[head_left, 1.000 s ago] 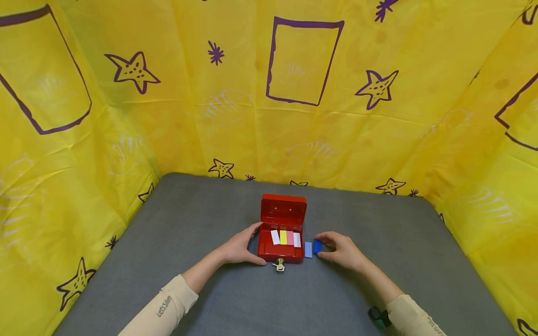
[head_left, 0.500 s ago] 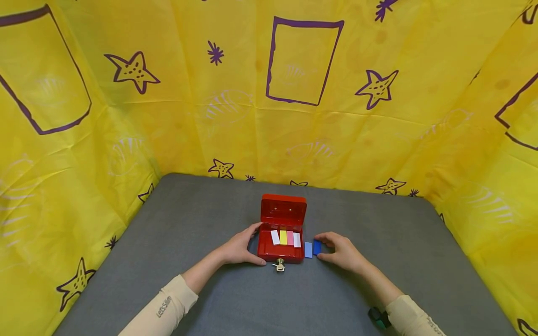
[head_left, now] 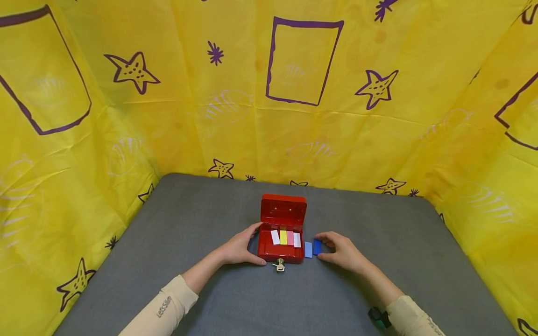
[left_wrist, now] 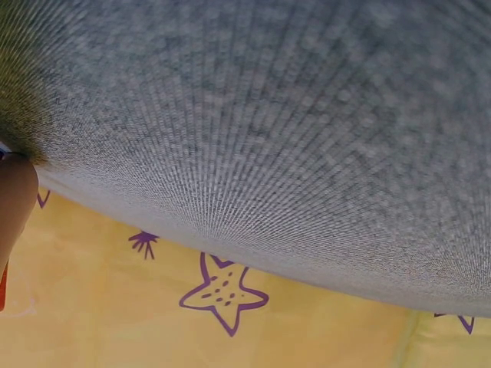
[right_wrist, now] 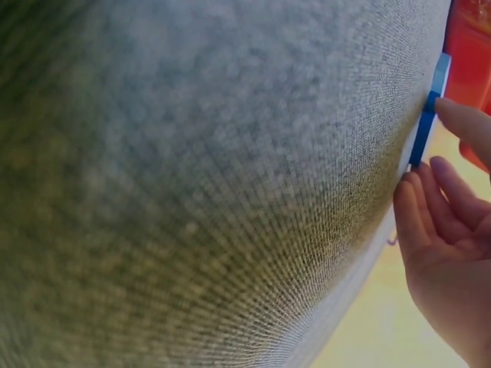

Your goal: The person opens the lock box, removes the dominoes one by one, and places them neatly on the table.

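A red cash box (head_left: 266,252) stands with its lid raised, a key (head_left: 279,267) in its front lock. Inside lie white, yellow and pink flat blocks (head_left: 283,237) in a row. My left hand (head_left: 238,247) holds the box by its left side, thumb at the front corner and fingers at the back. To the right of the box, a light blue block (head_left: 308,250) lies on the table. Beside it my right hand (head_left: 342,252) pinches a dark blue block (head_left: 317,248) by its ends, thumb near and fingers far. The right wrist view shows this block (right_wrist: 422,134) against the tabletop.
The grey table (head_left: 201,205) is enclosed at the back and sides by a yellow patterned cloth (head_left: 235,130). A dark band-like object (head_left: 379,317) is at my right sleeve. Mostly tabletop and cloth fill the left wrist view.
The dark blue block has shifted very slightly and now shows more of its flat top, next to the light blue one. My left hand and the box have not moved.
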The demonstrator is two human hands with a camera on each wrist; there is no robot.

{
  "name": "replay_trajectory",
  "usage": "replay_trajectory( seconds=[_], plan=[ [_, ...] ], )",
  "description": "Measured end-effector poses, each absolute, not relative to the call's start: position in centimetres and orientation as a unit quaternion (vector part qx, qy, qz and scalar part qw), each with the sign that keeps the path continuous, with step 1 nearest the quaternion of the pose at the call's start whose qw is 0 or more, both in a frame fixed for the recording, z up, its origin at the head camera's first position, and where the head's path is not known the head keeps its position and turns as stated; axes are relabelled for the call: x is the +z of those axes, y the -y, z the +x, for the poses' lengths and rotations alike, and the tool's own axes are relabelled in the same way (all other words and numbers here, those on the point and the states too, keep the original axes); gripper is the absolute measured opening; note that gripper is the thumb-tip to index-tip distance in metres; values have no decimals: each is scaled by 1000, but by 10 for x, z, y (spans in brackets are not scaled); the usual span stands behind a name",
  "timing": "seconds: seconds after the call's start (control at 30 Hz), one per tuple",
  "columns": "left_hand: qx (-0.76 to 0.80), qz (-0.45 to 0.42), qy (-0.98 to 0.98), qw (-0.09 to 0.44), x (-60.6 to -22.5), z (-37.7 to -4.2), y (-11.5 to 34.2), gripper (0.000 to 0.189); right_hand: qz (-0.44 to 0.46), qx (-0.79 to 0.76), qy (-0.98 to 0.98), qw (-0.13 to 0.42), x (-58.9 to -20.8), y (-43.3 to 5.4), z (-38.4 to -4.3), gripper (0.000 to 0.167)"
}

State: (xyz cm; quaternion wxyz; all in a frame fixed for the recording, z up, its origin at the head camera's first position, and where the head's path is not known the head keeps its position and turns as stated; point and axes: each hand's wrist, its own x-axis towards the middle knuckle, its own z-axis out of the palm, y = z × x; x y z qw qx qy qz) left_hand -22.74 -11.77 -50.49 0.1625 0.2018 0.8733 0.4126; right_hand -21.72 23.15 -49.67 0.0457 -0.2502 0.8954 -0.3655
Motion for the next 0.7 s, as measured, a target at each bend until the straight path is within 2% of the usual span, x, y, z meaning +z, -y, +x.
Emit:
replay_trajectory(
  seconds=[0.7],
  plan=[
    [411,202,-874,162,-505,-227,118,106,-178,-435,-879,86,-490,-231,-217,45]
  ],
)
